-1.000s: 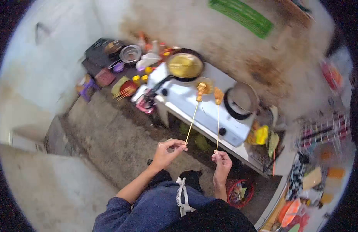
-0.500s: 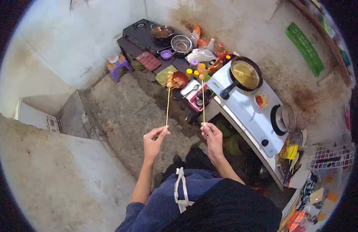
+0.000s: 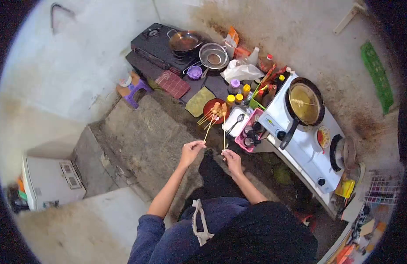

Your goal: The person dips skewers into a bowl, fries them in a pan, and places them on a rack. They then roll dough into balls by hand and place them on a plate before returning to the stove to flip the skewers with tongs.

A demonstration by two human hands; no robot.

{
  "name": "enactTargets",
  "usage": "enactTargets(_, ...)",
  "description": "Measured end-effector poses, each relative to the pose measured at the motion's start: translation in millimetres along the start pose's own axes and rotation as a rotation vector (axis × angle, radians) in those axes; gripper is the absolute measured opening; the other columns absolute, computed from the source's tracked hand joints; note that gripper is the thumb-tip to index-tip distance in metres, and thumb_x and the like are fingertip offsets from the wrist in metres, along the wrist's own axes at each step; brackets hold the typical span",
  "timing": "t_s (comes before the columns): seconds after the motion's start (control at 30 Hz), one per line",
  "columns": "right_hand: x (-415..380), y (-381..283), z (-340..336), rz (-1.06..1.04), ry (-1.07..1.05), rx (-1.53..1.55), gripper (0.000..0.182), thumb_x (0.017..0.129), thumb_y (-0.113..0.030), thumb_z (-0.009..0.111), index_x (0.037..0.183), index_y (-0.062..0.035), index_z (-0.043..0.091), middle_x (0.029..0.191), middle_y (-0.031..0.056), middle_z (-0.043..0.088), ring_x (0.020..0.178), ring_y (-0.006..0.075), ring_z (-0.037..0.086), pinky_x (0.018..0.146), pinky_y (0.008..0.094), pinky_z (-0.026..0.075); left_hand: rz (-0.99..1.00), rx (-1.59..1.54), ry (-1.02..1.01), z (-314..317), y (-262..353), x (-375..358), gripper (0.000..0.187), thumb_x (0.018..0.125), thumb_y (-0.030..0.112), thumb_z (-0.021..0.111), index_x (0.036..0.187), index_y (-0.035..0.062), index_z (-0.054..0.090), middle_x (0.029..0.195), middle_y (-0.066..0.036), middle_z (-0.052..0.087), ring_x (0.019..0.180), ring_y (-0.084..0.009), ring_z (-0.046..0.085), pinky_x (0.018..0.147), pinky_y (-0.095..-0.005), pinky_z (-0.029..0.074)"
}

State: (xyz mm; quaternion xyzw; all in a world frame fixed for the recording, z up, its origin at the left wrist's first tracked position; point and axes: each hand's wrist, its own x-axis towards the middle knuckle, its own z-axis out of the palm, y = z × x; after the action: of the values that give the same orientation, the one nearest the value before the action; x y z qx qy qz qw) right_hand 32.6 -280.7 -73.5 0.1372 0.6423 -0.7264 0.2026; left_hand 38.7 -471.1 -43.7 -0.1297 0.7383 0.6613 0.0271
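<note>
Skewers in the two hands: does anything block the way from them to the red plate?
Nothing visible stands between the left skewer or right skewer and the red plate; both food ends overlap it in view. Other skewers take up part of the plate. Height above it can't be told.

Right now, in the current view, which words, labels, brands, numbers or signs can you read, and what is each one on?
None can be read with certainty.
Small coloured logo on the white stove: too small to read.
Dark markings on the white box: too small and blurred.
Orange packet: any print is too blurred.
</note>
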Motion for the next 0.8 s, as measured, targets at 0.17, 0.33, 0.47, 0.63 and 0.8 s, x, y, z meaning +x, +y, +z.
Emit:
enactTargets(0.17,69.5,33.0,11.8,0.105,0.134,-0.034,0.019,0.082,-0.013,0.055,0.092,0.0014,0.062,0.079,0.0023,0.061,0.07,0.0073,0.054,0.062,0.02,0.042,-0.046,0.211,-0.085,-23.1,-40.4,102.4,0.02,0.081,0.016,0.055,0.089,0.0011,0.064,0.075,-0.004,0.065,0.07,-0.0082,0.058,0.066,-0.0222,0.044)
enactTargets(0.33,111.9,62.6,24.7,0.151,0.28,0.025,0.017,0.082,-0.011,0.054,0.09,0.0014,0.063,0.078,0.0038,0.062,0.066,0.0081,0.054,0.06,0.0203,0.043,-0.107,0.375,-0.144,-23.2,-60.7,162.9,0.018,0.078,0.016,0.054,0.084,0.0027,0.065,0.077,-0.007,0.066,0.073,-0.0134,0.062,0.067,-0.0254,0.045)
enactTargets(0.47,125.7,74.5,35.4,0.13,0.378,-0.08,0.014,0.079,-0.006,0.053,0.085,-0.0001,0.065,0.071,0.0027,0.063,0.06,0.0078,0.054,0.057,0.0211,0.043,-0.101,0.42,-0.25,-22.6,-87.2,192.9,0.018,0.078,0.017,0.055,0.085,0.0035,0.065,0.078,-0.008,0.065,0.075,-0.017,0.063,0.069,-0.0269,0.046)
enactTargets(0.63,137.2,84.7,45.5,0.204,0.47,-0.325,0.014,0.081,-0.007,0.052,0.086,-0.0048,0.065,0.071,-0.0002,0.063,0.061,0.0071,0.054,0.057,0.0212,0.043,-0.191,0.435,-0.279,-21.5,-93.6,208.8,0.018,0.078,0.016,0.054,0.085,0.0036,0.065,0.076,-0.008,0.065,0.076,-0.019,0.063,0.069,-0.0279,0.047)
enactTargets(0.8,144.5,107.4,62.9,0.195,0.539,-0.316,0.014,0.082,-0.009,0.053,0.086,-0.0036,0.065,0.072,0.002,0.063,0.065,0.008,0.056,0.058,0.0216,0.044,-0.157,0.491,-0.284,-29.4,-108.8,214.3,0.016,0.076,0.015,0.055,0.084,0.0052,0.065,0.077,-0.008,0.065,0.077,-0.021,0.063,0.07,-0.0311,0.048)
